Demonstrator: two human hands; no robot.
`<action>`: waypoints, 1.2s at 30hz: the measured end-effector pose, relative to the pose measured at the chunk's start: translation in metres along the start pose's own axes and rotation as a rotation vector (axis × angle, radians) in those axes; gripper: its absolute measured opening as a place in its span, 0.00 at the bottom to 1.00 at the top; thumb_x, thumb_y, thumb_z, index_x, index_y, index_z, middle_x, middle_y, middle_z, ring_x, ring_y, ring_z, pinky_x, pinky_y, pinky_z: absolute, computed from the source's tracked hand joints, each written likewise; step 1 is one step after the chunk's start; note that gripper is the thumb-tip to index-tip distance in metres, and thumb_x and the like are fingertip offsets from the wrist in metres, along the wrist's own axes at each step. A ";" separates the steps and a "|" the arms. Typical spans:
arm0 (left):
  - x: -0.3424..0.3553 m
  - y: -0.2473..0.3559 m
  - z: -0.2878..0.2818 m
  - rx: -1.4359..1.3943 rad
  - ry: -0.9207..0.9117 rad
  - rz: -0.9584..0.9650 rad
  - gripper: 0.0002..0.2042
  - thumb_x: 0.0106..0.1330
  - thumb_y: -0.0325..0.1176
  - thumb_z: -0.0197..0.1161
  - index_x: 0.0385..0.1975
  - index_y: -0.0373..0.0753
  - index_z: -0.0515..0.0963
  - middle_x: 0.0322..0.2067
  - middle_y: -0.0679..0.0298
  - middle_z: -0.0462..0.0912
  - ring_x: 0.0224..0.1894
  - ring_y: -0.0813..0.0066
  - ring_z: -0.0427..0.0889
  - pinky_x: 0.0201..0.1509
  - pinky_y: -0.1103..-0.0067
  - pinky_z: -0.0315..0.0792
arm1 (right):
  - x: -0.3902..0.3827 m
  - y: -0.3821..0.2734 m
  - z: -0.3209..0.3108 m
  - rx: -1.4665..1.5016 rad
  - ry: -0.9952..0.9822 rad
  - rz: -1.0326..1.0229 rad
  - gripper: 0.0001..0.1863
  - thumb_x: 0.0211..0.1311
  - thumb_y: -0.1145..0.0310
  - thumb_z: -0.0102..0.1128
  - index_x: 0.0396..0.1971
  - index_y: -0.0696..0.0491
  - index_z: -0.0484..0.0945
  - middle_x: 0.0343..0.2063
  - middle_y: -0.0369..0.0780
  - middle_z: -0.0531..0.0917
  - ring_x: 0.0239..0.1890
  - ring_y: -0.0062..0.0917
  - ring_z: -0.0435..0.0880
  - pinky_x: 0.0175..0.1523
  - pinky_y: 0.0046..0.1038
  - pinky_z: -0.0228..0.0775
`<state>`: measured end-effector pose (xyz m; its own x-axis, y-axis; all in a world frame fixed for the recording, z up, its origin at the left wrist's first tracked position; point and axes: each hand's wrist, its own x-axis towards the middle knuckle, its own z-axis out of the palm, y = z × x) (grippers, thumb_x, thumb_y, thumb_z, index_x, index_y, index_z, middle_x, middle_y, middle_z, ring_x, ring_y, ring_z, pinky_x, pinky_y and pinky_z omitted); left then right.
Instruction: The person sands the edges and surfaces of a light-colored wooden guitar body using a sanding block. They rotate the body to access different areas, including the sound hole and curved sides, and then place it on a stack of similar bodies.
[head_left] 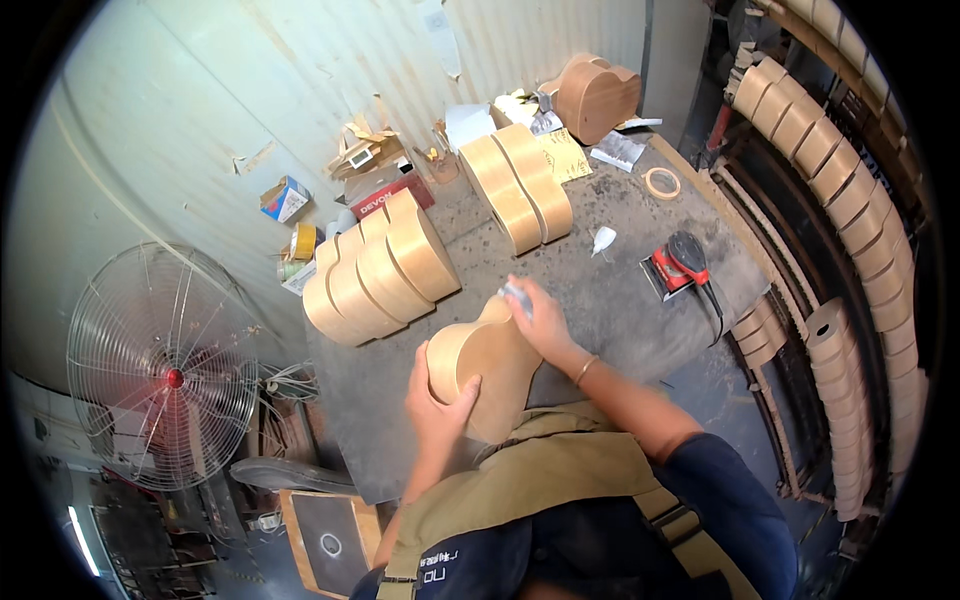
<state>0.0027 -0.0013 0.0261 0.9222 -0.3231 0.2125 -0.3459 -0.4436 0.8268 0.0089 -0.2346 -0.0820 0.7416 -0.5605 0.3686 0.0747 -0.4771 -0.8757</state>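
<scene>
At the near edge of the table (625,315), against the person's apron (560,465), a waisted wooden body (500,372) is held tilted; clock directions run from it. The left hand (436,402) clasps it from nine o'clock, fingers along the rounded side and thumb over the flat face. The right hand (537,322) is at one o'clock, its fingers bent around a small grey-white pad (518,297) against the narrower end; exactly how each finger sits cannot be told.

At eleven o'clock, a red box (397,192) carries a small white device and cardboard scraps on top. A blue-and-white carton (287,201) is past ten, its contents hidden. A small white bottle (603,240) lies between one and two.

The grey tabletop is speckled with dark marks. Pale bodies stand in a row (385,270) between ten and eleven, with a pair (517,190) at twelve and a browner body (600,98) near one. A red-and-black sander (682,260) sits at two, a tape ring (662,183) beyond the bottle. A caged fan (175,378) fills nine o'clock; racked curved wooden pieces (835,180) line the right side.
</scene>
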 end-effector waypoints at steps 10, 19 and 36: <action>-0.003 -0.013 -0.008 -0.061 -0.061 -0.049 0.43 0.55 0.33 0.83 0.72 0.30 0.70 0.61 0.48 0.83 0.62 0.60 0.84 0.68 0.67 0.76 | -0.013 -0.028 -0.013 -0.005 -0.110 -0.113 0.17 0.76 0.59 0.65 0.54 0.56 0.81 0.48 0.51 0.90 0.54 0.46 0.89 0.55 0.39 0.81; 0.002 0.000 -0.012 -0.102 -0.112 -0.083 0.44 0.54 0.36 0.83 0.72 0.33 0.71 0.60 0.50 0.85 0.60 0.61 0.85 0.66 0.67 0.78 | 0.034 0.054 -0.013 0.059 -0.150 0.333 0.18 0.74 0.56 0.66 0.51 0.55 0.85 0.47 0.51 0.91 0.53 0.45 0.90 0.59 0.38 0.79; 0.024 0.050 0.035 0.265 0.017 -0.010 0.45 0.60 0.46 0.78 0.75 0.38 0.64 0.55 0.49 0.73 0.54 0.39 0.80 0.54 0.54 0.78 | -0.082 0.108 -0.094 -0.522 -0.007 0.067 0.22 0.75 0.62 0.65 0.64 0.53 0.79 0.61 0.47 0.83 0.59 0.45 0.85 0.60 0.42 0.80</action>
<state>0.0016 -0.0606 0.0547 0.9277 -0.3049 0.2153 -0.3680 -0.6508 0.6640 -0.1069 -0.3041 -0.1777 0.7383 -0.5972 0.3136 -0.3132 -0.7153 -0.6247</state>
